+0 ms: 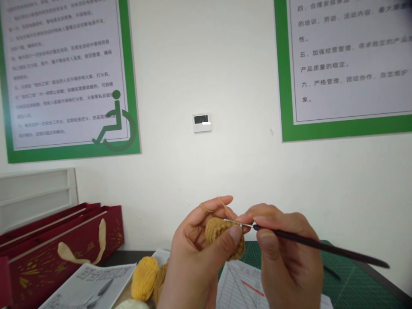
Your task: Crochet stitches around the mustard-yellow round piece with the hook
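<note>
My left hand (199,253) pinches a small tan crochet piece (214,229) between thumb and fingers. A strand of tan yarn (227,208) loops around its raised index finger and runs down to the piece. In my right hand (286,249) is a crochet hook (309,242) with a dark handle and a thin metal shaft, held like a pencil. The hook's metal tip lies at the upper edge of the crochet piece, close to the left thumb. Whether a loop sits on the hook is too small to tell.
A yellow yarn ball (144,278) and printed sheets (93,285) lie at the left of the table. Dark red gift bags (74,253) stand beyond them. A green cutting mat (357,279) and a paper with a red mark (238,285) lie below my hands.
</note>
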The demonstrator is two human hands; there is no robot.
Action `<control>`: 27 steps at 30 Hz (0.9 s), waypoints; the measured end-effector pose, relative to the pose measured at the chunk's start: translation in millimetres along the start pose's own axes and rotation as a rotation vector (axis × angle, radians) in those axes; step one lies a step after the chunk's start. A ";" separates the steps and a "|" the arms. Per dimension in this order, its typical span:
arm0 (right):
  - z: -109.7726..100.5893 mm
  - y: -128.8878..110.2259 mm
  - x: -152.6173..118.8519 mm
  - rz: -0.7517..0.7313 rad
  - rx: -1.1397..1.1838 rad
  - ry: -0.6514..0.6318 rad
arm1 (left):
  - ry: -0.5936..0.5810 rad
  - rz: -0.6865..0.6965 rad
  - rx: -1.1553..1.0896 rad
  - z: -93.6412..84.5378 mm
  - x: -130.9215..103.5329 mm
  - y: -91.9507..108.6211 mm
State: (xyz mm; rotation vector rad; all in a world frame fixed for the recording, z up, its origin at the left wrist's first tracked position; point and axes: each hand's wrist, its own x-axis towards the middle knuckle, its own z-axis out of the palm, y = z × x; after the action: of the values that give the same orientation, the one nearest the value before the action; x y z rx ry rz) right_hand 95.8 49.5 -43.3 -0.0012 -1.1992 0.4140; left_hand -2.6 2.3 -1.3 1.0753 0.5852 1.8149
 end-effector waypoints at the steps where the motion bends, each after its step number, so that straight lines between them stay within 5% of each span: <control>1: 0.8 -0.2 -0.7 -0.023 -0.007 0.005 | 0.009 -0.002 -0.005 0.4 -0.2 -0.2; 16: 10.3 2.6 -9.3 -0.079 -0.046 0.135 | -0.003 -0.054 -0.073 1.1 -1.6 -1.4; 20: 11.8 2.3 -9.1 0.019 0.101 0.166 | -0.072 -0.119 -0.076 -2.1 -0.8 0.0; 27: 3.2 2.4 -2.8 0.304 0.388 0.030 | -0.187 -0.155 -0.078 -6.4 1.5 0.7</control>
State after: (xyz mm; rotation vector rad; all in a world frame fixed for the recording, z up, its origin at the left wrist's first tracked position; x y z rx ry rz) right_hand 91.3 50.2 -45.2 0.1459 -1.0759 0.9060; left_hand -8.7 3.6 -3.4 1.1023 0.4685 1.5710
